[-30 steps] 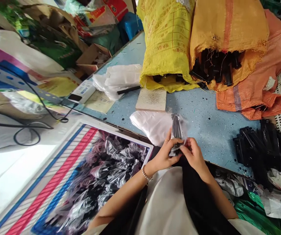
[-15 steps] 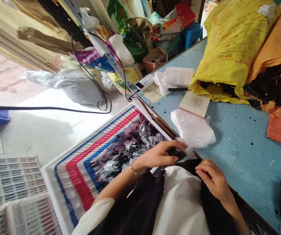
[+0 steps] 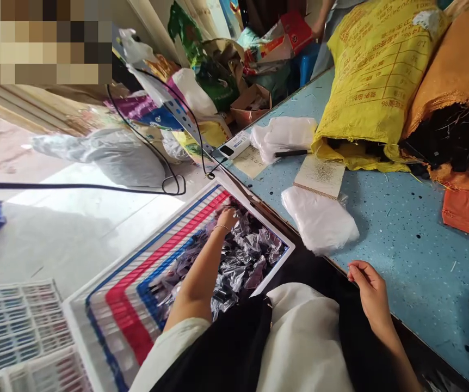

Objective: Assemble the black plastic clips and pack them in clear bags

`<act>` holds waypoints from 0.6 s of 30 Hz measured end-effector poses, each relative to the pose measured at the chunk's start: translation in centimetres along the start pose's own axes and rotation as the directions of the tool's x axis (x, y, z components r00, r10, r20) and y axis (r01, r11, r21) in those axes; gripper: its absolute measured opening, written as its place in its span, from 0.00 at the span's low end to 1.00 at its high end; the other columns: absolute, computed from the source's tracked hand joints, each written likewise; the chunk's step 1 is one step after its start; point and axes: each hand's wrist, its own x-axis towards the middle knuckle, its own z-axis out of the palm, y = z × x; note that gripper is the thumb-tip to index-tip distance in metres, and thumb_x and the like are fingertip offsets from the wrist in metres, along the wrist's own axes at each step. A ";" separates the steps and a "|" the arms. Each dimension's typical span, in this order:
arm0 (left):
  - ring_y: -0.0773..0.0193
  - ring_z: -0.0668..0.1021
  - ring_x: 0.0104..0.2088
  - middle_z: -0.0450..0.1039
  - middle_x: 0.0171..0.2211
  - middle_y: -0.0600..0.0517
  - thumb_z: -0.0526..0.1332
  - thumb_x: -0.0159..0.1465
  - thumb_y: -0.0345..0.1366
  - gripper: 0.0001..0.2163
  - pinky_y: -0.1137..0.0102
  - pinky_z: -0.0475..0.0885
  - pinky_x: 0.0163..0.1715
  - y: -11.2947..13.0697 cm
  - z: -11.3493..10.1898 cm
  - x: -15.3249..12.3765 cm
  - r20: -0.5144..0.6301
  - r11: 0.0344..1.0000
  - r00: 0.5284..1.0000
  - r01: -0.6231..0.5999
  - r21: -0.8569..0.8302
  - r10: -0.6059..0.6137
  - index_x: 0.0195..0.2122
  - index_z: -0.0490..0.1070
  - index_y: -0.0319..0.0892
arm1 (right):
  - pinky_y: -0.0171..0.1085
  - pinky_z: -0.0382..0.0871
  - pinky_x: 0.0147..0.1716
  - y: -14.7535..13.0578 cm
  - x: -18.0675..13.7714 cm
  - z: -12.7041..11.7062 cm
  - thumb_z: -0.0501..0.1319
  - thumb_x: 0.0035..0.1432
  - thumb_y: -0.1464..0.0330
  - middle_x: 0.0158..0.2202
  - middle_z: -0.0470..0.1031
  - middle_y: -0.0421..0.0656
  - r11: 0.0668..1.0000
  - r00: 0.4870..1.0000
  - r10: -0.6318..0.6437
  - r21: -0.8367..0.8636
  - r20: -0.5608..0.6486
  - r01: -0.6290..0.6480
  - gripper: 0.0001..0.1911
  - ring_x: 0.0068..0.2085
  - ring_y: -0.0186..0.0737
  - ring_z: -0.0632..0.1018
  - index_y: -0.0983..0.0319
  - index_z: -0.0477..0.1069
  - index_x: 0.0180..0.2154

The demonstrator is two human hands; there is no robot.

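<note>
My left hand (image 3: 227,218) reaches down into a large woven bag (image 3: 128,288) with red and blue stripes on the floor to my left. The bag holds several clear plastic packets (image 3: 245,256) with black parts in them. The fingers are sunk among the packets and mostly hidden. My right hand (image 3: 367,288) rests at the near edge of the blue speckled table (image 3: 401,234), fingers loosely bent and apart, with nothing in them. A stack of thin white plastic bags (image 3: 320,220) lies on the table just left of and beyond it.
A yellow sack (image 3: 365,81) and an orange sack (image 3: 455,65) spilling black parts (image 3: 455,139) lie at the table's back. A small wooden board (image 3: 320,175) lies by them. White crates (image 3: 14,326) stand on the floor at left, under a black cable (image 3: 148,147). Another person's hand (image 3: 319,24) shows at top.
My left hand has carried the filled packet from the table edge down into the striped bag. My right hand has let go and stays at the table edge. My view has swung left.
</note>
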 end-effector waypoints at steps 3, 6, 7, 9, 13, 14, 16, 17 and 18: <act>0.50 0.76 0.55 0.78 0.50 0.39 0.60 0.57 0.30 0.18 0.64 0.68 0.57 1.6 2.6 -0.2 0.056 0.995 0.995 -0.083 -0.047 0.086 0.49 0.74 0.33 | 0.39 0.72 0.36 1.1 -0.2 -1.3 0.69 0.54 0.51 0.32 0.77 0.44 0.999 0.994 0.037 0.009 -0.099 -0.036 0.20 0.32 0.40 0.75 0.61 0.77 0.38; 0.50 0.80 0.49 0.80 0.46 0.40 0.60 0.60 0.34 0.15 0.61 0.73 0.53 3.1 3.3 -2.3 0.138 0.966 0.962 -0.219 -0.136 0.237 0.47 0.76 0.35 | 0.39 0.71 0.34 2.2 0.0 -3.3 0.69 0.53 0.51 0.30 0.76 0.42 0.999 0.980 0.042 0.023 -0.195 -0.038 0.19 0.31 0.40 0.74 0.60 0.77 0.37; 0.49 0.81 0.47 0.80 0.45 0.41 0.60 0.61 0.36 0.15 0.60 0.74 0.51 3.8 3.0 -3.4 0.169 0.943 0.936 -0.280 -0.178 0.309 0.46 0.76 0.36 | 0.39 0.71 0.34 2.4 0.1 -3.9 0.69 0.53 0.51 0.29 0.75 0.42 0.999 0.976 0.035 0.032 -0.216 -0.029 0.19 0.30 0.39 0.74 0.60 0.77 0.36; 0.50 0.82 0.44 0.82 0.43 0.44 0.60 0.63 0.42 0.15 0.59 0.77 0.48 5.8 1.7 -5.9 0.232 0.869 0.848 -0.414 -0.270 0.476 0.46 0.77 0.39 | 0.39 0.70 0.33 2.5 0.3 -4.7 0.69 0.53 0.51 0.28 0.74 0.41 0.998 0.971 0.030 0.059 -0.236 -0.017 0.20 0.29 0.39 0.73 0.60 0.76 0.36; 0.51 0.83 0.44 0.81 0.46 0.44 0.59 0.66 0.46 0.17 0.59 0.80 0.44 13.1 -0.3 -10.1 0.316 0.645 0.576 -0.556 -0.525 0.754 0.51 0.76 0.45 | 0.39 0.69 0.29 2.2 1.1 -4.8 0.67 0.54 0.49 0.26 0.73 0.41 0.994 0.978 0.057 0.107 -0.199 -0.036 0.21 0.26 0.38 0.72 0.61 0.75 0.35; 0.51 0.83 0.46 0.80 0.48 0.43 0.59 0.66 0.46 0.17 0.59 0.80 0.46 15.7 -0.2 -10.6 0.300 0.589 0.525 -0.564 -0.578 0.797 0.53 0.75 0.46 | 0.39 0.69 0.29 2.1 1.4 -4.7 0.66 0.54 0.48 0.26 0.73 0.40 0.993 0.985 0.063 0.106 -0.162 -0.046 0.22 0.25 0.38 0.72 0.61 0.75 0.35; 0.51 0.81 0.51 0.77 0.53 0.41 0.58 0.67 0.44 0.18 0.58 0.79 0.51 21.5 0.8 -10.9 0.221 0.496 0.463 -0.638 -0.589 0.858 0.56 0.72 0.47 | 0.38 0.69 0.28 2.1 2.1 -4.7 0.64 0.56 0.48 0.26 0.74 0.41 0.994 0.996 0.074 0.079 -0.051 -0.070 0.21 0.26 0.39 0.73 0.61 0.75 0.36; 0.51 0.80 0.53 0.76 0.55 0.42 0.58 0.67 0.43 0.19 0.57 0.78 0.53 24.7 1.7 -10.6 0.173 0.460 0.444 -0.696 -0.552 0.879 0.58 0.71 0.47 | 0.38 0.70 0.29 2.1 2.5 -4.9 0.63 0.57 0.50 0.28 0.75 0.42 0.996 0.997 0.072 0.048 0.011 -0.073 0.20 0.28 0.40 0.74 0.60 0.76 0.37; 0.52 0.79 0.55 0.75 0.57 0.43 0.57 0.67 0.41 0.19 0.56 0.76 0.56 28.0 2.8 -10.1 0.131 0.423 0.415 -0.763 -0.489 0.900 0.59 0.69 0.48 | 0.39 0.71 0.31 2.0 3.1 -5.4 0.62 0.59 0.52 0.30 0.76 0.42 0.998 0.997 0.058 0.004 0.060 -0.059 0.19 0.31 0.41 0.76 0.60 0.76 0.39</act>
